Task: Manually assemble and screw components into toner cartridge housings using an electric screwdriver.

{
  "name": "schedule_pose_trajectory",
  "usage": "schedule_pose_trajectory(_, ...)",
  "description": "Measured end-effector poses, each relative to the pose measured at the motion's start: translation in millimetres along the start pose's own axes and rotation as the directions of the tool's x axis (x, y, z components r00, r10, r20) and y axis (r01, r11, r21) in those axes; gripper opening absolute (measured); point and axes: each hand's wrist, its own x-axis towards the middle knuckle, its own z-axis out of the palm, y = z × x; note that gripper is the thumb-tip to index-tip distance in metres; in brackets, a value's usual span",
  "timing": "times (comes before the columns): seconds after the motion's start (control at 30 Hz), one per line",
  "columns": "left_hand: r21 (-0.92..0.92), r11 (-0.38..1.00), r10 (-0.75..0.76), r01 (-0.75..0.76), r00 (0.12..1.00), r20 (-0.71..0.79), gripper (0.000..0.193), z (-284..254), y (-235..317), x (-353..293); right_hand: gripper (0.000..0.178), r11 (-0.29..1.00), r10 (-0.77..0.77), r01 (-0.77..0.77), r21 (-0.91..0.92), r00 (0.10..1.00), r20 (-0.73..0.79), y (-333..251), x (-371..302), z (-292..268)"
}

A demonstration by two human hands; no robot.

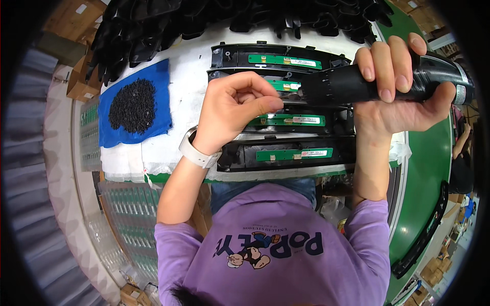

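My right hand (380, 116) is wrapped round a black electric screwdriver (332, 85), which lies level with its nose pointing left. Just left of that nose, my left hand (224, 104) has thumb and forefinger pinched together; whatever is between them is too small to make out. Beneath both hands, several long black plastic housings (240, 154) lie in rows, each with a narrow green circuit board (273, 61). The hands and the tool partly cover the second housing from the far side. A pale watch band (198, 153) circles my left wrist.
Left of the housings, a heap of small black screws (133, 107) lies on a blue cloth (109, 136). Black plastic parts (173, 20) pile up along the far edge. A curved black strip (423, 239) rests on the green surface (421, 168); another person (462, 168) is far right.
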Motion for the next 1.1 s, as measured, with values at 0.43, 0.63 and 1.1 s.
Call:
schedule_pose_trajectory(0.43,0.358,0.931,0.032,-0.073,0.992,0.118,0.028,0,11,-4,0.045,0.985,0.163,-0.169,-0.03,0.976,-0.143,-1,4,5)
schedule_pose_trajectory(0.63,0.623,0.483,0.345,-0.615,0.788,0.511,0.044,-13,8,-6,0.051,0.881,0.251,-0.245,-0.405,0.967,-0.04,6,-3,7)
schedule_pose_trajectory(1.1,0.675,0.41,0.187,-0.613,0.781,0.595,0.029,-9,1,-6,0.044,0.811,0.295,-0.29,-0.509,0.953,-0.071,21,-9,6)
